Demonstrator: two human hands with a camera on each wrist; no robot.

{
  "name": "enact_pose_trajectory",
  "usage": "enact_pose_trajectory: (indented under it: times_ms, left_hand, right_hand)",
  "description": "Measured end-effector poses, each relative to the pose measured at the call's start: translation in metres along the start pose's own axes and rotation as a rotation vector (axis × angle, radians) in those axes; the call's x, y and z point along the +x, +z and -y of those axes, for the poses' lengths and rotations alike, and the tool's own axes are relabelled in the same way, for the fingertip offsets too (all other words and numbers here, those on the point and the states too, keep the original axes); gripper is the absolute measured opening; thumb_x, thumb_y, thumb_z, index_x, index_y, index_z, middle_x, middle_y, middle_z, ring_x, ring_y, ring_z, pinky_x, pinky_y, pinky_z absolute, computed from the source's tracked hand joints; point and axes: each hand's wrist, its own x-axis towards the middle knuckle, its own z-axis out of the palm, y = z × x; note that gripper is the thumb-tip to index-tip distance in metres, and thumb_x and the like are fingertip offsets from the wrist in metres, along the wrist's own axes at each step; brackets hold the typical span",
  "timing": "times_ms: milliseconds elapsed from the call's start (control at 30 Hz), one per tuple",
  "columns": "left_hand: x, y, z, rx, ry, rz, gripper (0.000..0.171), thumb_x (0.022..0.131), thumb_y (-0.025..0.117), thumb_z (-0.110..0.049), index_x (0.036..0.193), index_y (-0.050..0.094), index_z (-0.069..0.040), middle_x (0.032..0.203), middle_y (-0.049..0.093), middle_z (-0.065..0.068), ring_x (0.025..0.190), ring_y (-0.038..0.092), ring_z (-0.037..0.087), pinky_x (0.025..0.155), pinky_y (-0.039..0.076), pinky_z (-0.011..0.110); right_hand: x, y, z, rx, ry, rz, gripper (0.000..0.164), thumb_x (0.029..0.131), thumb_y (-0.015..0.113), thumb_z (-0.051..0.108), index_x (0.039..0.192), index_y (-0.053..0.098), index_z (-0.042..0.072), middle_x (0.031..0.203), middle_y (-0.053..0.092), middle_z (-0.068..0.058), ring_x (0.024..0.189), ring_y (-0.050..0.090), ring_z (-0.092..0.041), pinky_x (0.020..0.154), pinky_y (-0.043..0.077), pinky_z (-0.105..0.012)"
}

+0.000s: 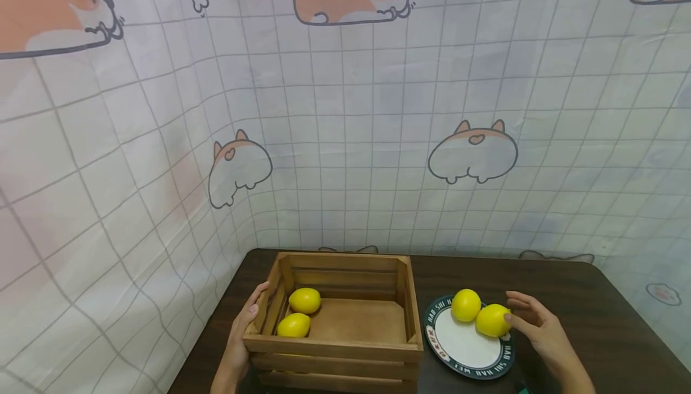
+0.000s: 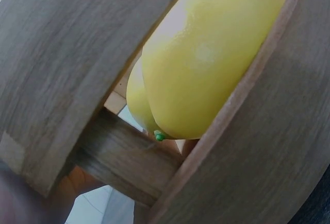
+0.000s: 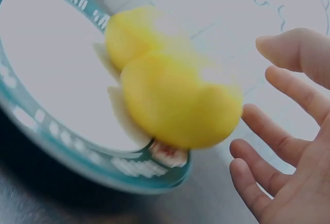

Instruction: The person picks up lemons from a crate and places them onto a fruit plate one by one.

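Observation:
A slatted wooden crate [image 1: 335, 352] stands left of centre, with two lemons [image 1: 305, 300] visible along its left inner side. My left hand [image 1: 242, 328] holds the crate's left wall, fingers along the outside near the top edge. Through a slat gap in the left wrist view, a lemon [image 2: 211, 54] shows close up with another behind it. Right of the crate, a green-rimmed white plate [image 1: 464, 352] carries two more lemons [image 1: 492, 320]. Beside the nearer one is my right hand [image 1: 540, 328], its fingers spread and slightly bent; the right wrist view shows a gap between the fingertips and that lemon [image 3: 180, 100].
Everything stands on a dark brown table [image 1: 583, 304]. Behind it and to the left hangs a white gridded cloth [image 1: 345, 100] with cartoon dogs. A small green object [image 1: 523, 389] is partly cut off at the bottom edge, below the plate.

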Motion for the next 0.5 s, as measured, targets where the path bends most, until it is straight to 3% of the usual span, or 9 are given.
enact_pose_trajectory:
  times_ms: [100, 167, 233, 333, 500]
  left_hand:
    - [0.000, 0.000, 0.000, -0.001, -0.006, -0.001, 0.053, 0.110, 0.028, -0.036, 0.160, 0.033, -0.020, 0.171, 0.016, 0.010, 0.153, 0.014, 0.029, 0.117, 0.006, 0.076]
    - [0.000, 0.000, 0.000, -0.001, -0.011, 0.001, 0.053, 0.110, 0.028, -0.036, 0.160, 0.032, -0.021, 0.171, 0.016, 0.010, 0.151, 0.019, 0.023, 0.117, 0.007, 0.076]
    - [0.000, 0.000, 0.000, 0.001, -0.012, 0.001, 0.053, 0.110, 0.028, -0.036, 0.161, 0.032, -0.021, 0.171, 0.016, 0.010, 0.147, 0.023, 0.015, 0.117, 0.007, 0.076]
    - [-0.001, 0.000, 0.000, 0.003, -0.012, 0.002, 0.053, 0.110, 0.028, -0.036, 0.161, 0.032, -0.021, 0.171, 0.016, 0.010, 0.146, 0.024, 0.014, 0.117, 0.008, 0.077]
    - [0.000, 0.001, 0.000, 0.006, -0.005, -0.009, 0.053, 0.110, 0.028, -0.035, 0.161, 0.032, -0.020, 0.171, 0.015, 0.011, 0.154, 0.013, 0.033, 0.117, 0.007, 0.076]
  right_hand:
    - [-0.002, -0.002, 0.008, -0.020, -0.056, -0.017, 0.063, 0.101, 0.065, 0.037, 0.153, 0.043, 0.009, 0.134, 0.056, 0.010, 0.106, 0.052, 0.004, 0.087, 0.050, -0.022]
    - [-0.003, -0.003, 0.014, -0.027, -0.103, -0.024, 0.061, 0.101, 0.065, 0.036, 0.152, 0.045, 0.009, 0.127, 0.052, 0.027, 0.108, 0.050, 0.009, 0.085, 0.047, -0.014]
    - [-0.004, -0.003, 0.020, -0.035, -0.156, -0.037, 0.058, 0.101, 0.066, 0.033, 0.150, 0.047, 0.009, 0.124, 0.048, 0.036, 0.109, 0.048, 0.013, 0.086, 0.044, -0.008]
    - [-0.006, -0.003, 0.031, -0.022, -0.225, -0.045, 0.054, 0.101, 0.066, 0.030, 0.148, 0.050, 0.009, 0.123, 0.050, 0.037, 0.109, 0.050, 0.013, 0.086, 0.045, -0.007]
    - [-0.010, 0.005, 0.050, 0.022, -0.318, -0.047, 0.045, 0.100, 0.067, 0.020, 0.143, 0.056, 0.008, 0.121, 0.064, 0.020, 0.106, 0.061, 0.000, 0.085, 0.051, -0.015]
